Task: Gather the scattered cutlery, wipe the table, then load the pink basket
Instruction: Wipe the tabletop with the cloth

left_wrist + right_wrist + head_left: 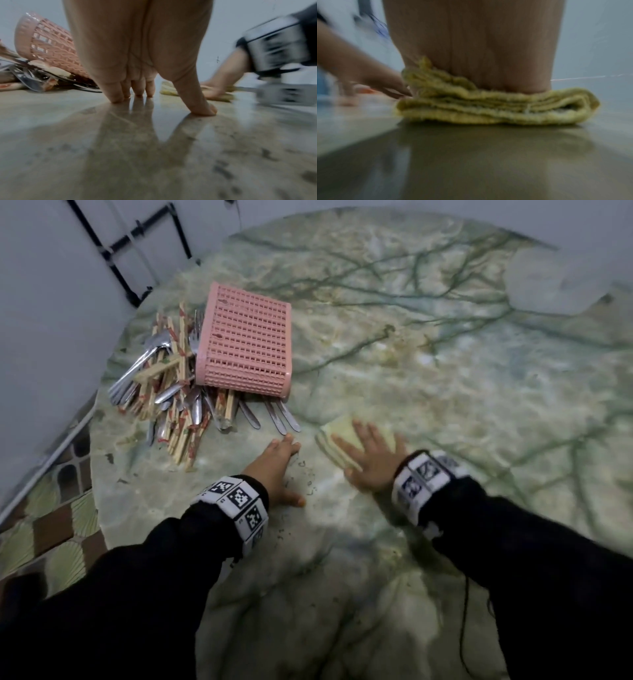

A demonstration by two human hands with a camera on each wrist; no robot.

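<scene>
The wiping step is in hand: the right hand (368, 455) presses spread fingers on the cloth (337, 436); the left hand (275, 470) lies flat, fingers together. Next, wipe toward the crumbs (308, 484) at six o'clock.

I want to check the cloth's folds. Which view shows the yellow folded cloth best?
The right wrist view: the yellow folded cloth fills it, layers visible. The head view shows its top under the right hand; the left wrist view shows only an edge.

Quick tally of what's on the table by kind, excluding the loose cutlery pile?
Pink basket, lying on its side: 1
Yellow folded cloth, under the right hand: 1
Cutlery heap of metal pieces and chopsticks: 1, pieces overlap too much to count
Hands on the table, counting the left hand: 2
Total: 5
</scene>
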